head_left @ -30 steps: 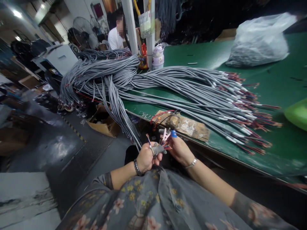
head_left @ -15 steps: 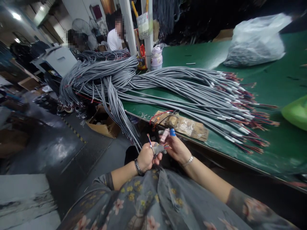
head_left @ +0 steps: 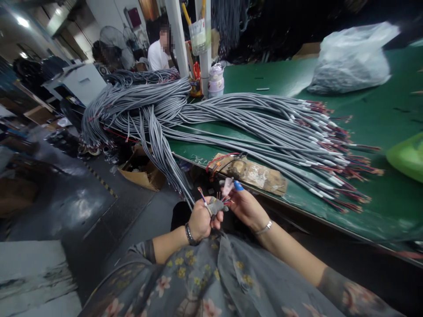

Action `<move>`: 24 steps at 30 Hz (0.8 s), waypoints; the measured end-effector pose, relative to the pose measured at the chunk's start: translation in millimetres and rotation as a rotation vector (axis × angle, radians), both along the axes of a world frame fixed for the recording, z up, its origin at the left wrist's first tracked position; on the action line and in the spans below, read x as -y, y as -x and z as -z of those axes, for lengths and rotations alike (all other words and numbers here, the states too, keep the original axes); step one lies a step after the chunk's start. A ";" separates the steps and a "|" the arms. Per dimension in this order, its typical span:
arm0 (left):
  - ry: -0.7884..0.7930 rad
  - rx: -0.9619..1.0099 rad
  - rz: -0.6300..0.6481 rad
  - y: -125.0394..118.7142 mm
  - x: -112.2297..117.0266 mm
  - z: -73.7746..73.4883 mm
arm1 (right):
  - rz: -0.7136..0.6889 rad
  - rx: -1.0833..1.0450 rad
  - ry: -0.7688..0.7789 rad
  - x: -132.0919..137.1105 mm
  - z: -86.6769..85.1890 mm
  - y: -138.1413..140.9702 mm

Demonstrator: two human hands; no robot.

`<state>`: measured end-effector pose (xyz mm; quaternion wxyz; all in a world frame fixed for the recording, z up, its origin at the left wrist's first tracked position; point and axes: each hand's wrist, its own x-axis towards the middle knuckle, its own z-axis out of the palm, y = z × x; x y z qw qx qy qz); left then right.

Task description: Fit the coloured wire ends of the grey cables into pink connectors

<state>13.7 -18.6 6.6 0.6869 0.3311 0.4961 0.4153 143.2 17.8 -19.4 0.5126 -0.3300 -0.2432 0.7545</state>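
My left hand (head_left: 201, 221) is closed around the end of a cable, its thumb wrapped in a worn grey covering. Thin coloured wires (head_left: 227, 201) fan out past that thumb, and another small tuft of wires (head_left: 201, 193) stands up on the hand's far side. Close beside it, my right hand (head_left: 248, 208) has its fingers bent together at the wire tips. One of its fingers wears a blue wrap, another a pale pink one. What lies between these fingertips is too small to make out.
Grey cables (head_left: 231, 110) with stripped ends cover much of the green table (head_left: 264, 75). A worn taped board (head_left: 254, 174) lies along the near edge. Beyond are a plastic bag (head_left: 353, 61), a lilac bottle (head_left: 216, 80) and a seated person (head_left: 158, 55). A cardboard box (head_left: 140, 174) sits below.
My right hand has turned slightly, its pink-wrapped finger tilting. The wires in my left hand have spread a little, and the upright tuft leans further left.
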 end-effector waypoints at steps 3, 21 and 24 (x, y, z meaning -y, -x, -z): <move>0.017 0.014 -0.007 -2.1 -1.3 0.4 | -0.003 0.010 0.000 -0.4 1.7 -0.4; 0.047 0.008 -0.035 -3.7 -3.8 4.5 | -0.014 -0.028 0.038 -4.0 9.6 0.5; 0.054 0.003 -0.025 -3.9 -3.5 5.9 | -0.006 -0.037 0.059 -4.6 9.5 1.1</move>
